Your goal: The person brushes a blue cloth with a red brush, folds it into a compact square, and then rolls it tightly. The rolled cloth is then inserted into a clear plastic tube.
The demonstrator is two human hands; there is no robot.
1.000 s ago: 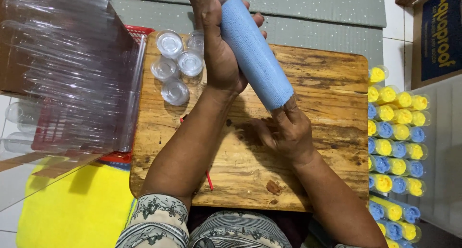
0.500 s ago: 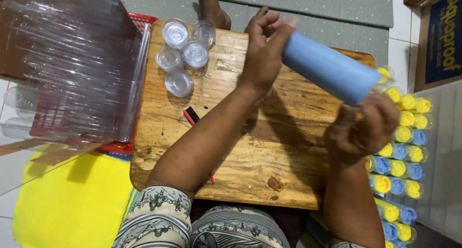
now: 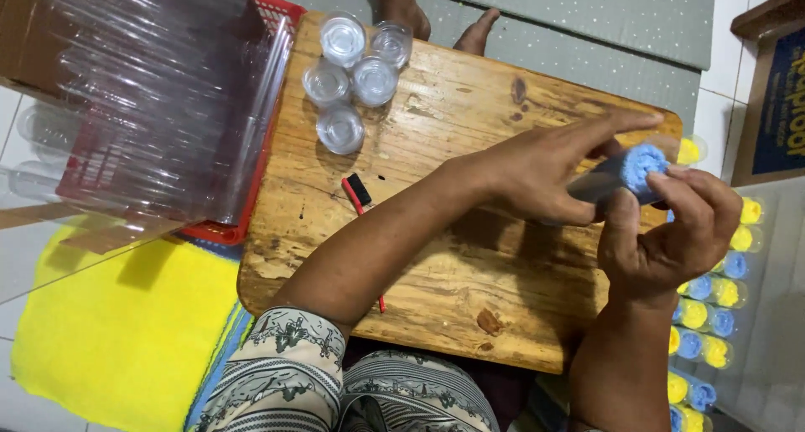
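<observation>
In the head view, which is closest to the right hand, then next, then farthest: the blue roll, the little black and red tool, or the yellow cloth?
1. Blue roll: held at the right hand, at its fingertips.
2. Black and red tool: mid-table, to the left.
3. Yellow cloth: on the floor, far left, beyond the wooden table.

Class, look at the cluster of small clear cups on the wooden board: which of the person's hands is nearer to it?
Left. The left hand lies over the board, right of the clear cups. The right hand is farther right, at the board's edge, holding the blue roll.
</observation>
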